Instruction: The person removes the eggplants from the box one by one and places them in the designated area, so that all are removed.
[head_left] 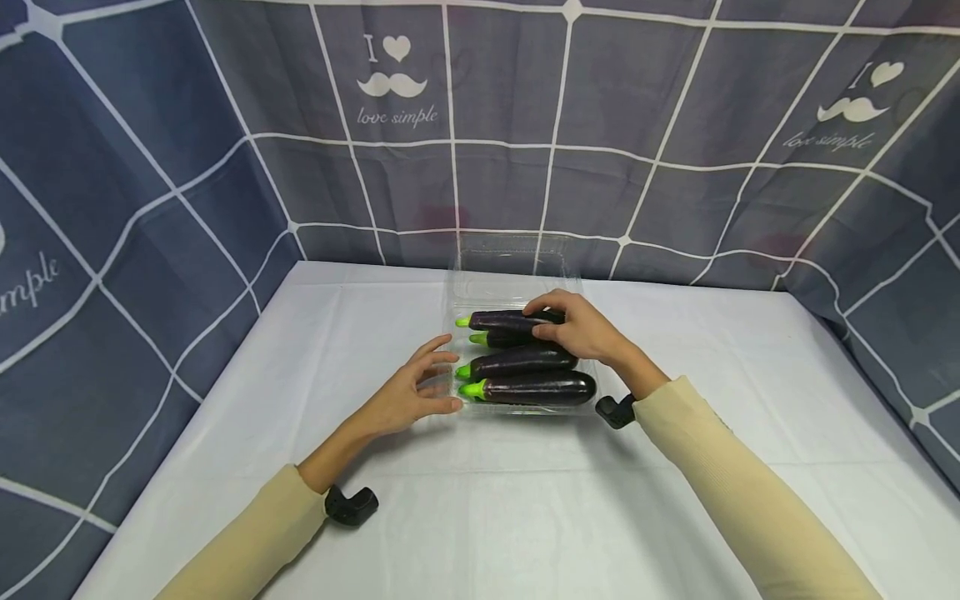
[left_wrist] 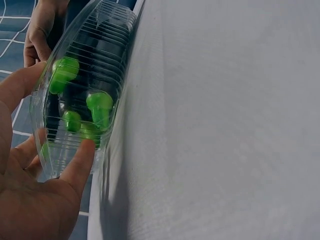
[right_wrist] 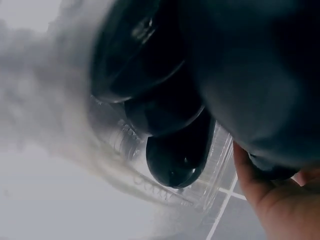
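Several dark purple eggplants [head_left: 540, 388] with green stems lie side by side in a clear plastic clamshell container [head_left: 525, 409]. My right hand [head_left: 577, 327] grips the rear eggplant [head_left: 491, 321] near its right end; the fingers cover part of it. At the container's left end, my left hand [head_left: 412, 396] spreads its fairly straight fingers, with fingertips against or very close to the wall. In the left wrist view, green stems [left_wrist: 100, 107] show through the ribbed plastic beside that hand. Rounded eggplant ends [right_wrist: 177, 162] fill the right wrist view beside my right hand [right_wrist: 280, 205].
The container's clear lid [head_left: 513, 279] stands raised at the back, by the grey grid-patterned curtain [head_left: 502, 183]. A white cloth [head_left: 480, 508] covers the table. Black wrist devices [head_left: 351, 507] hang below both sleeves.
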